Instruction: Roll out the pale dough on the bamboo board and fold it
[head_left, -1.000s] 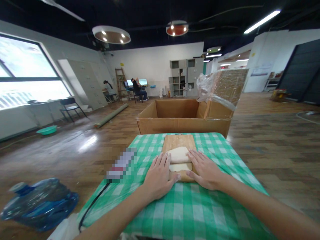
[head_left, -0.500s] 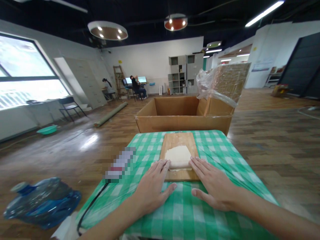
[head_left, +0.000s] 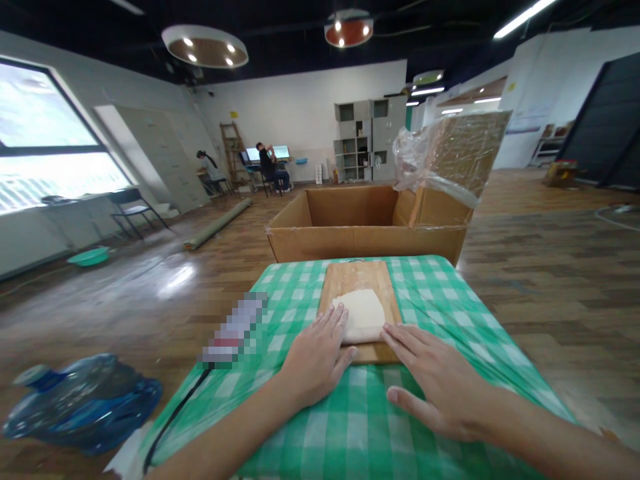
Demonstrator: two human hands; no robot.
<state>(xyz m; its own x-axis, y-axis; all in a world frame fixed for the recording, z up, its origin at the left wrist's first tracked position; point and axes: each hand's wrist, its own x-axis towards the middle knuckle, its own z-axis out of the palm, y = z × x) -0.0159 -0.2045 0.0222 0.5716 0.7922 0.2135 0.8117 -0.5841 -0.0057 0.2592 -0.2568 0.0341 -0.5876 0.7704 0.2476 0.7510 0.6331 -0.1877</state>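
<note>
A flat sheet of pale dough (head_left: 361, 308) lies on a wooden cutting board (head_left: 356, 272), its near edge forming a thick, rounded roll. My left hand (head_left: 320, 350) rests with outstretched fingers over the dough's left side, its thumb near the board's front part. At the right end of the roll are the fingertips of my right hand (head_left: 435, 373); that hand's fingers are straight and its thumb is spread away. Neither hand grips anything. Whether a rod lies inside the rounded edge cannot be made out.
A green checked cloth (head_left: 360, 420) covers the table. To the left lie a blurred-out strip-shaped object (head_left: 235, 330) with a black cord and, lower, a blue water jug (head_left: 85, 403). Beyond the table stands a large cardboard box (head_left: 360, 243). Two people sit farther back.
My left hand has shifted forward and right, farther onto the dough. My right hand has moved slightly right and nearer to me. The view has tilted down a little.
</note>
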